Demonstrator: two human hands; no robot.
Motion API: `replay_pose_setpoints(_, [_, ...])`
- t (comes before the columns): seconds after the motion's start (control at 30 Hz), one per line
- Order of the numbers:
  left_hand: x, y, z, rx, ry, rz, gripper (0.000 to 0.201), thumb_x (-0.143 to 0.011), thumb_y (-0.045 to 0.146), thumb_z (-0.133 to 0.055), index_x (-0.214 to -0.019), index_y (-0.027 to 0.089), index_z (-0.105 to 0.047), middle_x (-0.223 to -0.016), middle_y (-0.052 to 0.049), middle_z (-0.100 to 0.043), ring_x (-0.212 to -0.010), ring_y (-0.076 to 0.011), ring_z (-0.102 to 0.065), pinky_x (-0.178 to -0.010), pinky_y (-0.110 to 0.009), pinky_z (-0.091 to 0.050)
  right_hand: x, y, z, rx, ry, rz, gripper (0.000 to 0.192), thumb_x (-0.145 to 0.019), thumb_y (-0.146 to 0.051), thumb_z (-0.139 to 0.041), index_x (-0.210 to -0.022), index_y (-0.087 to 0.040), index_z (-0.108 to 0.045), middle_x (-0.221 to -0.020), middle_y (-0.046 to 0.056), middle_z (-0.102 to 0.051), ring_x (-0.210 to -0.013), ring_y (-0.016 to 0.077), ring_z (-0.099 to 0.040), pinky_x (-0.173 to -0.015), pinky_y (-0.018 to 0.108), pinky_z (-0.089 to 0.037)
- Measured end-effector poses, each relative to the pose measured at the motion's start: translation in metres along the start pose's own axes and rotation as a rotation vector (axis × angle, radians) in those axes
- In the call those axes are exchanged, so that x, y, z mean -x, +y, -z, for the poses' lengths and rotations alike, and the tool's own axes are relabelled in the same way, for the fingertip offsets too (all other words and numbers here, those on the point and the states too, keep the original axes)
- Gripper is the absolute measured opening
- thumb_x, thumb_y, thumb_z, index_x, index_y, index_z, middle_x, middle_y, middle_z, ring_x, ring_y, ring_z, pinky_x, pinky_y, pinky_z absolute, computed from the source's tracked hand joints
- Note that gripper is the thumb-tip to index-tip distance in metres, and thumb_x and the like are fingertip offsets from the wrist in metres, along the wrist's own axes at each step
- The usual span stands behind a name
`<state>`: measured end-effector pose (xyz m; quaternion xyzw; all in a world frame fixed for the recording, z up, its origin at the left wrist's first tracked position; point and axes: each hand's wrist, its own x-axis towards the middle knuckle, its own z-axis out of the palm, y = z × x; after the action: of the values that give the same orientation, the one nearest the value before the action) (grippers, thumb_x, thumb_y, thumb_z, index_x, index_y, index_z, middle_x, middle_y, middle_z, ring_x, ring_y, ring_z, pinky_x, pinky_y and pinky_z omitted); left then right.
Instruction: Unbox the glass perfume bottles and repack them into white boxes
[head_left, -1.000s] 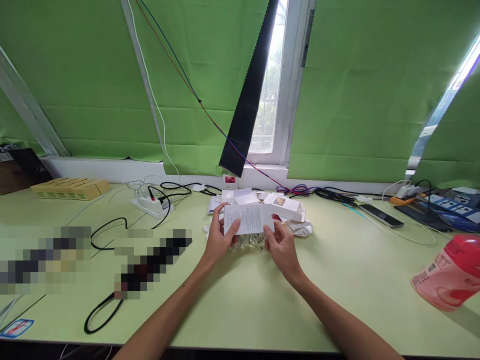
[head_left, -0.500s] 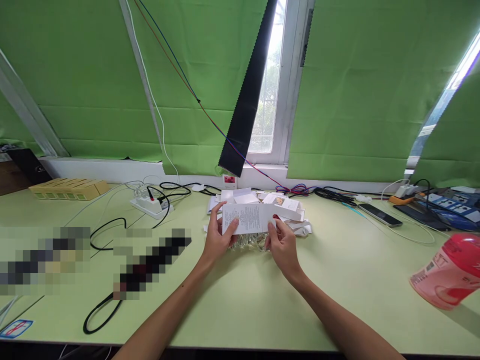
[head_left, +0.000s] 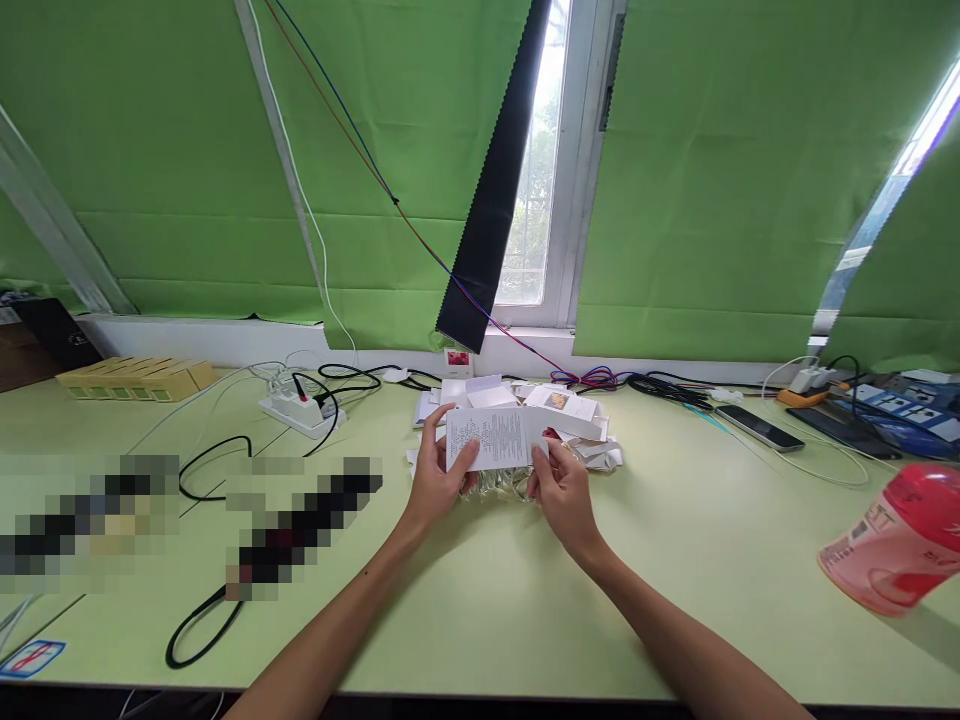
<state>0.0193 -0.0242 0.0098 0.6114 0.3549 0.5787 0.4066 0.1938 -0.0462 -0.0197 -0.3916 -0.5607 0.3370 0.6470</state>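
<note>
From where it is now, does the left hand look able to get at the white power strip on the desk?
Probably yes: bare desk lies between the left hand and the power strip, though that hand grips the printed leaflet.

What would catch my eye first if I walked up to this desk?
Probably the two bare hands at the middle of the pale green table: left hand and right hand hold a white printed paper leaflet between them, over a heap of white paper scraps. Next, the bright green window blinds behind, and the pink plastic bottle at far right.
</note>
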Motion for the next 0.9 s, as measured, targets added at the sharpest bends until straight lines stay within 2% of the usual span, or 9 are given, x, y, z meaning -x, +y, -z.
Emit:
replay_pose_setpoints(0.43, [0.0006, 0.0037, -0.0003, -0.006, 0.013, -0.028, 0.065, -0.087, 0.046, -0.068, -0.139, 0.030, -0.033, -0.080, 0.004, -0.062, -0.045, -0.0083, -0.054, -0.039, -0.019, -0.043, 0.0005, -0.0022, 0.0001, -0.007, 0.047, 0.012, 0.037, -0.097, -0.054, -0.054, -0.082, -0.020, -0.056, -0.054, -0.005, -0.052, -0.046, 0.0114, -0.045, -0.047, 0.024, -0.037])
replay_pose_setpoints(0.9, [0.0023, 0.0039, -0.0007, -0.015, -0.001, -0.024, 0.065, -0.088, 0.046, -0.067, -0.139, 0.031, -0.031, -0.084, 0.003, -0.062, -0.045, -0.0080, -0.055, -0.040, -0.020, -0.046, 0.0029, -0.0055, -0.0010, -0.068, 0.016, -0.003, 0.036, -0.096, -0.055, -0.056, -0.087, -0.020, -0.056, -0.055, -0.008, -0.044, -0.041, 0.0089, -0.046, -0.040, 0.021, -0.035])
